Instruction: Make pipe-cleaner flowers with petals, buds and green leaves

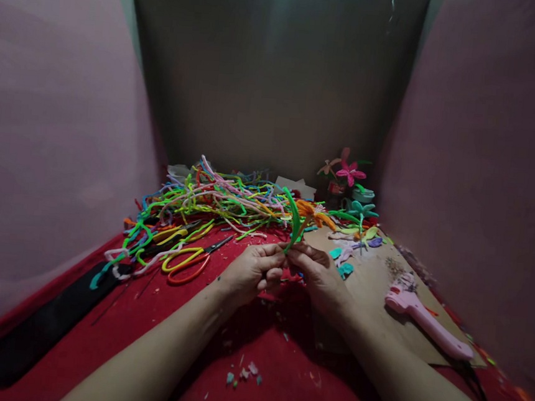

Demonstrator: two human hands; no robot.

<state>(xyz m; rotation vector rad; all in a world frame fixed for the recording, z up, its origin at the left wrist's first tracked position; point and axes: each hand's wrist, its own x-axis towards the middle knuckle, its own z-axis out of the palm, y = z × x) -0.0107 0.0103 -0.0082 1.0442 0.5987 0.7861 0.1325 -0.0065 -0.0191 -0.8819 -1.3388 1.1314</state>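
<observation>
My left hand and my right hand meet over the middle of the red-covered table. Fingertips of both pinch the base of a green pipe-cleaner leaf, which stands up and curves to the left. Just behind it is an orange pipe-cleaner flower; its stem seems to run down to my fingers, though the join is hidden. Left of my left hand lie scissors with yellow and red handles. Teal and purple pipe-cleaner pieces lie by my right hand.
A tangled heap of coloured pipe cleaners spreads across the back. On the right, a pink glue gun rests on cardboard. Pink flowers stand at the back right. A black strip lies left; scraps lie in front.
</observation>
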